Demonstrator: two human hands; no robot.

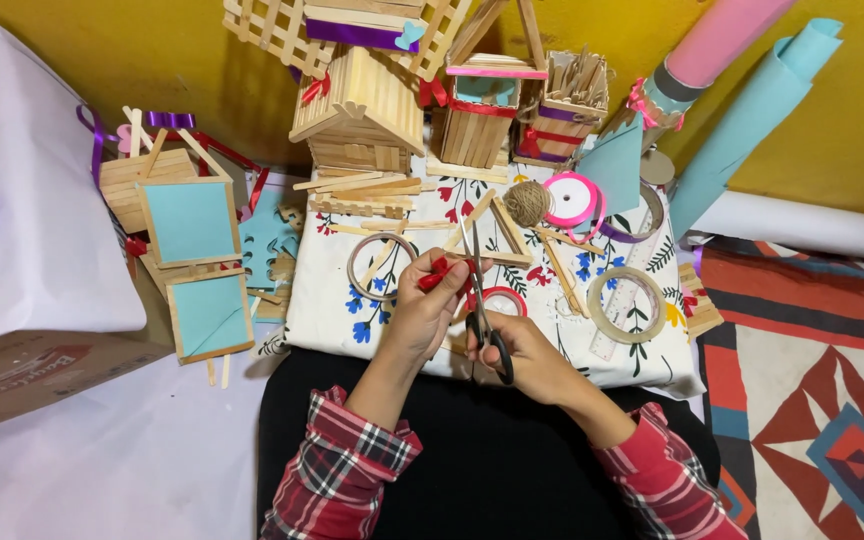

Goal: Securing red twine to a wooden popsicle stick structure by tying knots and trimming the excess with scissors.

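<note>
My left hand (424, 305) pinches a small piece of red ribbon (436, 274) over a white floral cloth (332, 310). My right hand (524, 355) grips black-handled scissors (480, 300); their blades point away from me, right beside the ribbon. Both sleeves are red plaid. A red ribbon spool (505, 299) lies just behind my right hand, partly hidden by it.
Wooden stick houses (362, 110) and boxes stand at the back. Teal-faced stick frames (192, 222) lie to the left, a twine ball (528, 202), a pink ribbon spool (570, 197) and tape rolls (628, 304) to the right. Rolled paper (752, 110) leans against the yellow wall.
</note>
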